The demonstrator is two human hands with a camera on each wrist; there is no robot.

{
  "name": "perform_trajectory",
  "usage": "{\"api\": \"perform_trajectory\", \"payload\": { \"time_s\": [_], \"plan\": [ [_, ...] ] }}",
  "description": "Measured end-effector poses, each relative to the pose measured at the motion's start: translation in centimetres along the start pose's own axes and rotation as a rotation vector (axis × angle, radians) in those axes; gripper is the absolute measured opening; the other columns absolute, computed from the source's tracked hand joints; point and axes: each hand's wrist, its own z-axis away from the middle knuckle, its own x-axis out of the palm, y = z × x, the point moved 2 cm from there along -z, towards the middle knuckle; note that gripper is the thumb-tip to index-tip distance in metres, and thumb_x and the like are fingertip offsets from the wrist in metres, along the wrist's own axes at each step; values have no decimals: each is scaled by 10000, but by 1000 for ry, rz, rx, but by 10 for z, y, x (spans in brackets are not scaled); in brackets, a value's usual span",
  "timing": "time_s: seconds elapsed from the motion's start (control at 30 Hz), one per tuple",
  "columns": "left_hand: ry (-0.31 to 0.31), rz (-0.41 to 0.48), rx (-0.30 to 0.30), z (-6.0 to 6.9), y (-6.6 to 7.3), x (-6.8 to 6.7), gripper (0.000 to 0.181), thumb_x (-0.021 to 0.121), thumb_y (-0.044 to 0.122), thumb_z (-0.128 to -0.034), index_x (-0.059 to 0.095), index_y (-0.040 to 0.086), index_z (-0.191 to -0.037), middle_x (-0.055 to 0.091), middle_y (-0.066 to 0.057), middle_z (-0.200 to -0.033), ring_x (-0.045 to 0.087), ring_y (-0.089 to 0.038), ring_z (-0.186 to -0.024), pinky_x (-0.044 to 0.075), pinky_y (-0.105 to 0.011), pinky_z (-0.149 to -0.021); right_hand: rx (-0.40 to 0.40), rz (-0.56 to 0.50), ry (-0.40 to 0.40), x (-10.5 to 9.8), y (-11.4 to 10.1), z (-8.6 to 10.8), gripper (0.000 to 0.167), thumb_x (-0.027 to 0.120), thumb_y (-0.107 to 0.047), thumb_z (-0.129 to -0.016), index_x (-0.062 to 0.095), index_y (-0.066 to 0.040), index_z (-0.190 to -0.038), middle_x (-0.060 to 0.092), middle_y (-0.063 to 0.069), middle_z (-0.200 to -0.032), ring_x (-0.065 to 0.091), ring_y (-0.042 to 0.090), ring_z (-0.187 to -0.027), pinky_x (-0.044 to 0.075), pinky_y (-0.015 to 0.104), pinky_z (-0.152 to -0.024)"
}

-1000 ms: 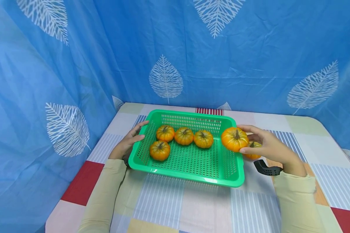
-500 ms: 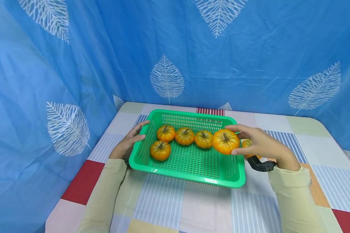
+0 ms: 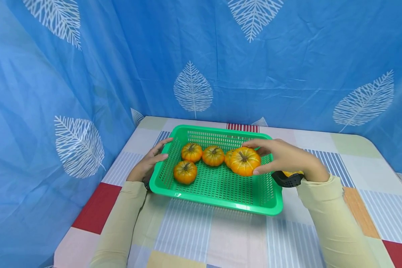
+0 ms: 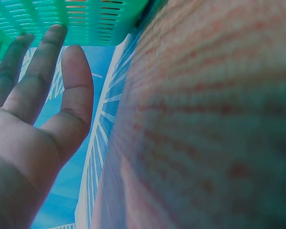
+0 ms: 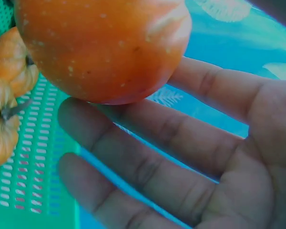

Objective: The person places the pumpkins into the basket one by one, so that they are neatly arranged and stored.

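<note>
My right hand (image 3: pixel 281 156) holds a small orange pumpkin (image 3: pixel 245 162) by its sides, thumb in front and fingers behind, over the right half of a green plastic basket (image 3: pixel 207 201). In the right wrist view this pumpkin (image 5: pixel 105 47) rests against the fingers. Several like it sit on the basket floor: a back-left pumpkin (image 3: pixel 191 152), a middle pumpkin (image 3: pixel 213 155), a front-left pumpkin (image 3: pixel 185 172), and one pumpkin (image 3: pixel 227 159) partly hidden behind the held one. My left hand (image 3: pixel 147 162) is at the basket's left rim, fingers spread; in the left wrist view its fingertips reach the slotted wall (image 4: pixel 86 21).
Another pumpkin (image 3: pixel 292 173) lies outside the basket to the right, mostly hidden by my right wrist and its black band (image 3: pixel 288 180). A patchwork cloth (image 3: pixel 234 238) covers the table. Blue leaf-patterned curtains (image 3: pixel 201 48) hang behind and at the left.
My right hand has carried the pumpkin leftward from the basket's right rim to over its inside, and the pumpkin now overlaps the rightmost one there. The left hand stays in place.
</note>
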Motion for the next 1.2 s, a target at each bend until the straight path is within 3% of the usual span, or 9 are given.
{"api": "perform_trajectory", "payload": {
  "time_s": [0.27,0.53,0.9,1.2],
  "plan": [
    [-14,26,13,-3,-3,-2,762,605,271,-1099,196,130,-1727,138,-274,-1744,597,-132,-1270,579,-337,-1017,-36,-37,-122,11,-3,-27,699,901,-227,-909,601,-8,-1502,614,195,-1496,681,328,-1196,583,539,-998],
    [-19,-42,45,-5,-4,-3,782,601,289,-1100,181,84,-1727,107,-273,-1760,574,-127,-1287,560,-371,-1054,-28,-33,-215,23,0,-51,707,881,-182,-922,563,48,-1510,612,231,-1485,678,342,-1179,565,546,-1029],
    [-16,-43,50,-5,-6,-6,831,629,331,-1087,169,69,-1727,94,-257,-1770,571,-118,-1289,560,-347,-1048,52,-55,-363,37,5,-79,731,870,-110,-906,537,0,-1547,567,245,-1527,615,422,-1304,518,559,-1108],
    [3,-1,5,-4,-4,-3,799,617,282,-1080,184,124,-1734,182,-256,-1735,579,-175,-1277,580,-358,-1015,138,-61,-440,49,8,-98,763,872,-100,-893,538,-63,-1578,513,226,-1588,580,415,-1356,503,541,-1125]
  ]
}}
